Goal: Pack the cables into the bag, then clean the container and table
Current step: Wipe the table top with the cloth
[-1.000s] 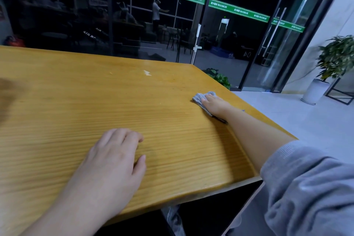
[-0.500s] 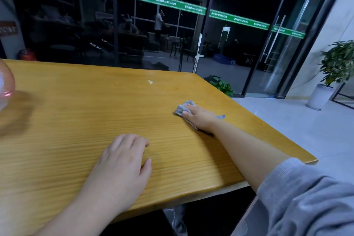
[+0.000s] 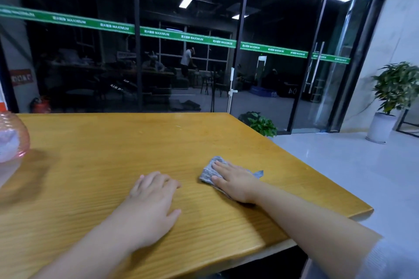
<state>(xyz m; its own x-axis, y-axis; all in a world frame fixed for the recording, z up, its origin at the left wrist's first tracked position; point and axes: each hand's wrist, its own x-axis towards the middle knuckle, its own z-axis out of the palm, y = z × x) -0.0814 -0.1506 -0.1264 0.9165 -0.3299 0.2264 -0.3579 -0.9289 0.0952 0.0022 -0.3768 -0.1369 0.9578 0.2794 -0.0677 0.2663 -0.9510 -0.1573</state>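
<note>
A dark glass wall [image 3: 181, 52] with a green stripe closes off the room behind, and a pale floor runs off to the right past a potted plant [image 3: 394, 88]. The wooden desk [image 3: 113, 154] fills the lower view, its top bare wood apart from a pink clear container [image 3: 11, 138] at the far left edge, cut off by the frame. No cables or bag show, so packing looks done and the job is judged to be in its wiping stage.

The left hand [image 3: 152, 206] lies flat on the desk, palm down, fingers relaxed and holding nothing; it seems placed there as a brace while the other arm reaches. The right hand [image 3: 235, 182] presses straight fingers onto a small grey cloth [image 3: 209, 171], its grip released rather than clenched, so the cloth is pinned by pressure and can slide over the wood. The cloth sits just right of the left hand, near the desk's right part, one corner poking out behind the wrist.
</note>
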